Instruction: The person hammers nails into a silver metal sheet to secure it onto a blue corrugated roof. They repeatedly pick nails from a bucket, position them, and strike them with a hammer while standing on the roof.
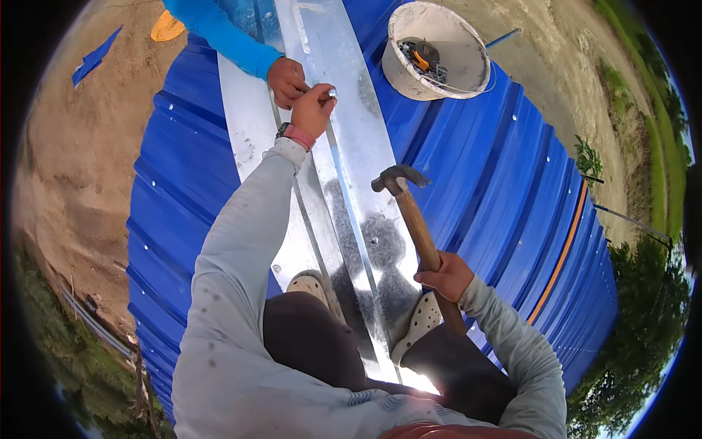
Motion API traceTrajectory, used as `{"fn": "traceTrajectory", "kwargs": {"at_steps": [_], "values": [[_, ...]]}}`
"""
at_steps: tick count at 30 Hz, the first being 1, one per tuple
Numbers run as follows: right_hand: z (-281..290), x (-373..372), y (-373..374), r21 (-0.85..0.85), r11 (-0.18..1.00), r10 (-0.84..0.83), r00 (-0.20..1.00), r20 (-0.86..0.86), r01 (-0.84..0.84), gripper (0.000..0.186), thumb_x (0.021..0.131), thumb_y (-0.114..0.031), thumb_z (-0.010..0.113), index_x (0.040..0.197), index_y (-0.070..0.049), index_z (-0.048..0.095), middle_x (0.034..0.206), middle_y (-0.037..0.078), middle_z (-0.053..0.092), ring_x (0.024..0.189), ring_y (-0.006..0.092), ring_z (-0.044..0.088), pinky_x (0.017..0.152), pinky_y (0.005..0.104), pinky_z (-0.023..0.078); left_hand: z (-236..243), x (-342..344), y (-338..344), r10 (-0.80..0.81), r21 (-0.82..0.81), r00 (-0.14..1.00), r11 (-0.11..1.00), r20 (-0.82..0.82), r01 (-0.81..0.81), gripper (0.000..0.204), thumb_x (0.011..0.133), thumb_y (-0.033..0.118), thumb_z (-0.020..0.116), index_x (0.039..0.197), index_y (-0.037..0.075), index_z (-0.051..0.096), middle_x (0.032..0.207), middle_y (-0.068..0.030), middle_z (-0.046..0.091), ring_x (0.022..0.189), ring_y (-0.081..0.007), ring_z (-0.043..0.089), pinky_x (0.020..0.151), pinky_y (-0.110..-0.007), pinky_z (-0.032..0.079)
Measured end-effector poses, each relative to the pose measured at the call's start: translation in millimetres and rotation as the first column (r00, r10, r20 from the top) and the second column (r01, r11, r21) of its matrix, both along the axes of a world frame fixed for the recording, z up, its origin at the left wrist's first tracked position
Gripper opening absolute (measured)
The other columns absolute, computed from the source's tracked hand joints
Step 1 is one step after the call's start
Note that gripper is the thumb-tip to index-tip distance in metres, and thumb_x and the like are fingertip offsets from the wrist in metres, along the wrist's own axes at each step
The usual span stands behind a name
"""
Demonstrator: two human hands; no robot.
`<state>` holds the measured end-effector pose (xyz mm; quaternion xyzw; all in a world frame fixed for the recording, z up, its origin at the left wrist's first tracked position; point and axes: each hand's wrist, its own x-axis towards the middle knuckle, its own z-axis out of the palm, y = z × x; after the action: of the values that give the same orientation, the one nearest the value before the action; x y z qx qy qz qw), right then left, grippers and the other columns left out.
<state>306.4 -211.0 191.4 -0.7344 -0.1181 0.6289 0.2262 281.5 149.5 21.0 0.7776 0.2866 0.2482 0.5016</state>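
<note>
Brt daylight, dirt (80, 175) L, trees (636, 314) R

Bright, hard daylight floods the scene. The metal strip (358, 132) throws back strong glare, burnt to white at its near end by the right shoe (418, 323). A dark, mottled patch, shadow or reflection, lies along its nearer half. The blue roof (475, 175) shines in paler bands, its outer edges bowed by the fisheye. The hammer (422, 241) looks sharp; distant trees (636, 293) look soft and dark.
</note>
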Motion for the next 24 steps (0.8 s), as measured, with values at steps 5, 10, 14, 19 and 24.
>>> {"fn": "traceTrajectory", "kwargs": {"at_steps": [5,10,14,19,24], "values": [[-38.4,-31.4,45.2,0.015,0.979,-0.202,0.972,-0.121,0.205,0.019,0.076,-0.017,0.067,0.081,-0.001,0.058,0.068,0.005,0.058,0.062,0.0127,0.055,0.06,0.0288,0.045,-22.1,4.0,27.5,0.017,0.112,1.0,0.994,-0.011,-0.016,0.021,0.08,0.01,0.063,0.1,0.011,0.06,0.077,-0.0123,0.066,0.067,-0.024,0.065,0.059,-0.033,0.05],[-64.0,-47.7,66.4,0.119,0.897,-0.414,0.904,-0.104,0.425,0.02,0.076,-0.016,0.066,0.082,0.001,0.058,0.066,0.006,0.058,0.061,0.0145,0.056,0.061,0.0293,0.045,-19.5,5.3,19.3,-0.044,0.214,0.99,0.974,-0.134,0.072,0.021,0.081,0.011,0.06,0.102,0.013,0.06,0.081,-0.0142,0.065,0.07,-0.0305,0.062,0.06,-0.037,0.048],[-65.2,-45.0,75.7,0.152,0.87,-0.46,0.883,-0.1,0.47,0.019,0.076,-0.016,0.065,0.082,0.0,0.058,0.066,0.007,0.059,0.061,0.0149,0.056,0.061,0.0294,0.045,-16.5,6.3,19.9,-0.025,0.249,0.987,0.966,-0.156,0.064,0.021,0.084,0.013,0.057,0.105,0.014,0.059,0.084,-0.0139,0.064,0.075,-0.0328,0.061,0.065,-0.04,0.048],[-67.7,-52.1,73.5,0.135,0.857,-0.493,0.868,-0.066,0.497,0.021,0.075,-0.017,0.066,0.083,0.001,0.059,0.068,0.008,0.06,0.061,0.0154,0.057,0.061,0.0296,0.046,-12.1,11.0,15.9,-0.051,0.265,0.982,0.959,-0.181,0.099,0.02,0.086,0.017,0.054,0.105,0.016,0.059,0.082,-0.0147,0.064,0.075,-0.0334,0.06,0.065,-0.042,0.047],[-69.2,-53.2,75.5,0.122,0.872,-0.471,0.881,-0.048,0.473,0.022,0.074,-0.018,0.066,0.081,0.002,0.059,0.067,0.008,0.061,0.061,0.0151,0.058,0.061,0.0294,0.046,-14.5,11.9,20.4,-0.077,0.25,0.98,0.96,-0.186,0.123,0.02,0.088,0.019,0.052,0.106,0.017,0.058,0.079,-0.0158,0.063,0.075,-0.035,0.06,0.064,-0.043,0.047]]}}
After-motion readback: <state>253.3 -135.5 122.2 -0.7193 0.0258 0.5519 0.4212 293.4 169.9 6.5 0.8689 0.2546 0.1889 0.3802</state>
